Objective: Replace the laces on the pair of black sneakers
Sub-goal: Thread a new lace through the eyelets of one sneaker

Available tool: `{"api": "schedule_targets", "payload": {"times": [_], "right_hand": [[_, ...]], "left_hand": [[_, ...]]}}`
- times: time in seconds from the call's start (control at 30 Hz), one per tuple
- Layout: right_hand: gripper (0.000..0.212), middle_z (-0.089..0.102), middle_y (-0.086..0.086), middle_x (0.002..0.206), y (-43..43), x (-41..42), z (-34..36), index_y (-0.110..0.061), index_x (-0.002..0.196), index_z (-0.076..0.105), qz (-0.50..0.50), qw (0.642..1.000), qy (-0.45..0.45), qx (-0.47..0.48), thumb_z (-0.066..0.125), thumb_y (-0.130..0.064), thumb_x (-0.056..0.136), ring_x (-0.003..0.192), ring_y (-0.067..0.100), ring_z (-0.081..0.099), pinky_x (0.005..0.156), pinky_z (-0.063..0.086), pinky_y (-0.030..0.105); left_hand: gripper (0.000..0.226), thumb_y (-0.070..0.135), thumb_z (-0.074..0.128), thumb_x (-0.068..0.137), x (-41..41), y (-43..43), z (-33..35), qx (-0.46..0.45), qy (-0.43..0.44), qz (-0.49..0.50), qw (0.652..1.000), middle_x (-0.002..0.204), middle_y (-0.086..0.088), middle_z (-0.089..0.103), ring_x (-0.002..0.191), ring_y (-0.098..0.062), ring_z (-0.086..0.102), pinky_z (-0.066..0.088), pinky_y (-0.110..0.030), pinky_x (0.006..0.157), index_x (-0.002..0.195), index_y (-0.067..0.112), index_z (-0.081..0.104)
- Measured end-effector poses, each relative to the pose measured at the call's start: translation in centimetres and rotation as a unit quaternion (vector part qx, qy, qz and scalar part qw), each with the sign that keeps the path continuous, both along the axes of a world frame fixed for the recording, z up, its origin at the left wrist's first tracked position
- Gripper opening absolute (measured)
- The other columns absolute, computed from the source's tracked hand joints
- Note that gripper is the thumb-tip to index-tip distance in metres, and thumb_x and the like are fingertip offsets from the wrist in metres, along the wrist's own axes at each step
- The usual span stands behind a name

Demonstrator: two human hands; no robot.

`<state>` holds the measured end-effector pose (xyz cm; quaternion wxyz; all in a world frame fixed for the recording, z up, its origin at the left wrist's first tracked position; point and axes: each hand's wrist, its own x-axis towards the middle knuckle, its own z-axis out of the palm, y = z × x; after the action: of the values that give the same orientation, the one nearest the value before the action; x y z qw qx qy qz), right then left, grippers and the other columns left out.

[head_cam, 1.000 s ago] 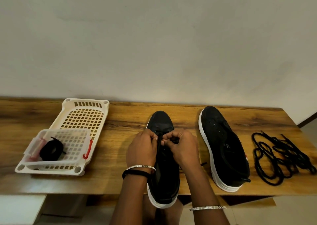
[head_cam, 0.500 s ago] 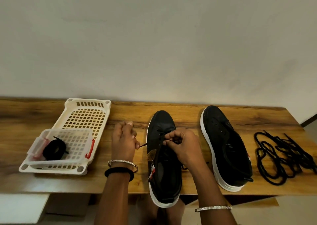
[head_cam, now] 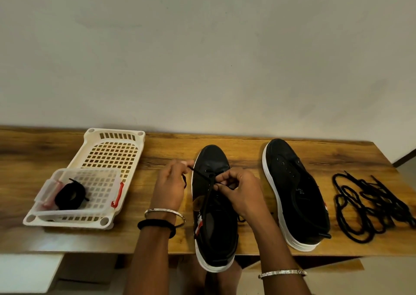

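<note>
**While We Thread, the Lace Can Slip**

As we pinch one end of the lace point(head_cam: 201, 173) in the curled fingertips of our left hand point(head_cam: 171, 186), just beside the toe of the near sneaker point(head_cam: 213, 234), our right hand point(head_cam: 240, 191) pinches the same lace over the eyelets. If either pinch loosens, the end could slide back out of its eyelet. A hard tug could drag the sneaker, whose heel overhangs the edge of the table point(head_cam: 247, 146). The second sneaker point(head_cam: 295, 193) lies to the right with bare eyelets, and a pile of laces point(head_cam: 369, 204) lies beyond it. On the left, a clear box point(head_cam: 96, 171) sits in a white basket point(head_cam: 114, 135) and holds a coiled black lace point(head_cam: 69, 196).
</note>
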<state>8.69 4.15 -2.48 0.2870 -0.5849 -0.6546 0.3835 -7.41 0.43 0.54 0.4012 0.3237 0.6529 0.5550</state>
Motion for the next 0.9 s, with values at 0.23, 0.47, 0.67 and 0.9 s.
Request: {"api": "schedule_targets", "payload": {"times": [0.23,0.47,0.67,0.9], "right_hand": [[0.021,0.067,-0.011,0.079,0.3,0.1,-0.4,-0.035,0.091,0.072,-0.011,1.000,-0.002,-0.013,0.085,-0.025,0.078,0.079,0.007,0.063,0.083,0.058,0.043],[0.035,0.065,-0.012,0.106,0.1,1.3,0.5,-0.027,0.106,0.071,-0.007,1.000,0.022,-0.020,0.088,-0.027,0.075,0.092,0.005,0.059,0.076,0.049,0.024],[0.053,0.063,-0.006,0.115,-0.2,2.4,0.8,-0.030,0.115,0.069,0.004,0.988,0.118,-0.099,0.093,-0.024,0.068,0.102,0.020,0.064,0.088,0.059,0.038],[0.090,0.056,-0.013,0.126,-0.4,2.8,1.1,-0.039,0.123,0.063,0.052,0.988,0.093,-0.115,0.092,-0.060,0.040,0.110,0.012,0.060,0.089,0.058,0.037]], "left_hand": [[0.029,0.026,0.054,0.099,-1.2,-0.8,0.3,0.023,-0.083,0.070,0.994,0.053,0.006,0.037,0.047,-0.014,0.032,0.038,-0.028,0.046,0.073,0.016,0.046],[0.027,0.049,0.075,0.080,-0.7,-1.5,-0.9,-0.108,0.345,-0.094,0.928,0.090,0.012,0.063,0.080,-0.005,0.058,0.041,-0.020,0.057,0.103,0.040,0.064],[0.009,0.032,0.072,0.087,-0.8,-1.1,-1.2,-0.057,0.277,-0.100,0.954,0.079,0.014,0.062,0.075,-0.001,0.057,0.037,-0.021,0.059,0.078,0.028,0.070],[0.034,0.016,0.042,0.100,-0.8,-0.2,0.1,-0.016,-0.193,0.009,0.981,0.088,-0.011,0.075,0.086,-0.022,0.069,0.045,-0.036,0.072,0.068,0.015,0.054]]}}
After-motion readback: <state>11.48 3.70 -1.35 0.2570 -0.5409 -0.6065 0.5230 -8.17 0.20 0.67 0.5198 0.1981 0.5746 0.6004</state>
